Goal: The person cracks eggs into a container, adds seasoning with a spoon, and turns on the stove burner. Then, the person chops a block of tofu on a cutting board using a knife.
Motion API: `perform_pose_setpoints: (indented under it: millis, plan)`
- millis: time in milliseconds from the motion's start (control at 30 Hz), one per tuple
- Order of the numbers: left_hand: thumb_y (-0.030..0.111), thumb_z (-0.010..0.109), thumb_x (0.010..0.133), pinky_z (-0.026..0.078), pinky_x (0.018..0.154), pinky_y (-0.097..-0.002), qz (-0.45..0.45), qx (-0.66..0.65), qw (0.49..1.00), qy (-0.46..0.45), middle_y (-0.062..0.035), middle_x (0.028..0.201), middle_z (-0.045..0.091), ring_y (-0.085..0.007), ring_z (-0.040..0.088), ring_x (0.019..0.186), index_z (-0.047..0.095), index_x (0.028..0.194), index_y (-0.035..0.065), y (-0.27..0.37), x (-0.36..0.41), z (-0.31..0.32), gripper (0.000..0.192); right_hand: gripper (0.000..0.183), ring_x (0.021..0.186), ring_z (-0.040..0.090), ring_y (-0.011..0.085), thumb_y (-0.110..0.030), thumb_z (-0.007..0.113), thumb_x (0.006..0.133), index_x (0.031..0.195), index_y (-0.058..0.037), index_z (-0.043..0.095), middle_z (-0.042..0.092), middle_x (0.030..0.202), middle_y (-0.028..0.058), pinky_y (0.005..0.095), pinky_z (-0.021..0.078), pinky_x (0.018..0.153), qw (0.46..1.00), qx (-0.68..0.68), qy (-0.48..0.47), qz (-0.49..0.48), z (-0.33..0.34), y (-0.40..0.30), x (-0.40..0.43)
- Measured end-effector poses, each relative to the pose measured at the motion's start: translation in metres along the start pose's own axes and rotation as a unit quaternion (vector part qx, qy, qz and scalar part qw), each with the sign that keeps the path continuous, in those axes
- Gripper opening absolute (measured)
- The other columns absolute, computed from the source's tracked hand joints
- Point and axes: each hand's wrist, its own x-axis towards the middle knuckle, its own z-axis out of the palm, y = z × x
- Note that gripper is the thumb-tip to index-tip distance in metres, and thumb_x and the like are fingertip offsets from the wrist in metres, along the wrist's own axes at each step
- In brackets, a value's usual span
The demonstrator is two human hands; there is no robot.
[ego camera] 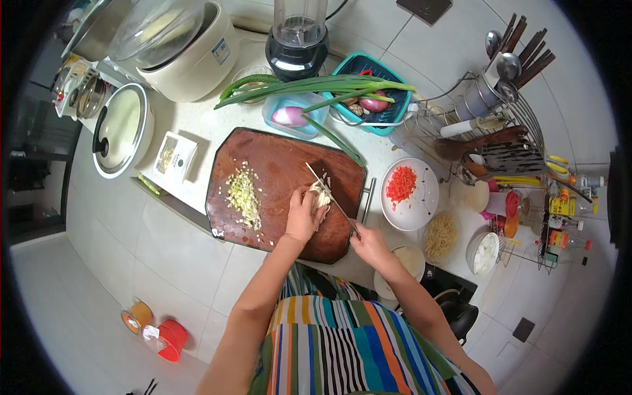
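A brown wooden cutting board (276, 158) lies before me on the counter. My left hand (303, 215) presses a pale, sliced food piece (322, 196) against its right half, fingers curled over it. In my right hand (368, 242) is the handle of a kitchen knife (332, 195), its blade slanting up and left across the pale piece. Small white slivers lie just beyond the blade. A pile of chopped pale green and white vegetable (243, 197) rests on the left half of the board.
Right of the board stand a white plate with chopped red vegetable (401, 185), a bowl of shredded food (441, 237) and a utensil rack (533, 118). Green onions (296, 86) lie across a teal basket (407, 106) behind. A lidded pot (148, 123) and white box (190, 158) stand left.
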Motion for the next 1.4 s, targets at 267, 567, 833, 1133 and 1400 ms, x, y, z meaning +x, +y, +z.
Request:
perform_pose_setpoints:
  millis: [267,567,833,1133,1400]
  plan:
    - [0.013,0.068,0.065,0.042,0.076,-0.0354,-0.068,-0.047,0.996,0.016,-0.0131,0.098,0.047,-0.0309,0.049,0.089,0.053,0.088,0.0032,-0.001,-0.006,0.003,0.030,0.036,0.061,0.054,0.0353,-0.010,0.048,0.072,0.108,-0.0040,0.049,0.054,0.065,0.0196,0.0405,0.0437,0.056,1.000,-0.021,-0.005,-0.018,0.004,-0.002,-0.001]
    - [0.011,0.066,0.062,0.042,0.076,-0.0344,0.041,0.009,0.997,0.065,-0.0096,0.091,0.052,-0.0284,0.050,0.087,0.057,0.082,0.0045,-0.004,-0.007,0.007,0.023,0.037,0.062,0.055,0.0364,-0.011,0.047,0.072,0.108,-0.0030,0.049,0.054,0.067,0.0219,0.0418,0.0437,0.057,0.999,-0.041,0.008,-0.022,0.009,0.001,-0.004]
    - [0.011,0.066,0.063,0.042,0.076,-0.0343,0.043,-0.003,0.997,0.059,-0.0099,0.092,0.052,-0.0283,0.050,0.088,0.059,0.079,0.0037,-0.003,-0.008,0.001,0.019,0.038,0.062,0.055,0.0366,-0.009,0.047,0.071,0.109,-0.0034,0.049,0.054,0.067,0.0221,0.0408,0.0443,0.057,1.000,-0.018,-0.011,-0.014,0.006,-0.005,-0.001]
    - [0.010,0.067,0.063,0.044,0.071,-0.0333,0.079,0.007,0.995,0.053,-0.0089,0.087,0.054,-0.0269,0.052,0.083,0.059,0.079,0.0039,-0.009,-0.008,0.000,0.018,0.039,0.062,0.054,0.0368,-0.008,0.047,0.071,0.110,-0.0037,0.047,0.054,0.067,0.0222,0.0410,0.0443,0.057,0.999,-0.024,-0.014,-0.019,0.009,-0.007,0.001]
    - [0.008,0.067,0.062,0.043,0.073,-0.0349,0.090,0.000,0.995,0.047,-0.0087,0.088,0.054,-0.0278,0.051,0.084,0.058,0.079,0.0040,-0.012,-0.010,0.001,0.020,0.039,0.061,0.054,0.0378,-0.009,0.047,0.071,0.110,-0.0037,0.048,0.054,0.066,0.0226,0.0421,0.0442,0.056,1.000,0.007,-0.019,-0.006,0.010,-0.012,-0.005]
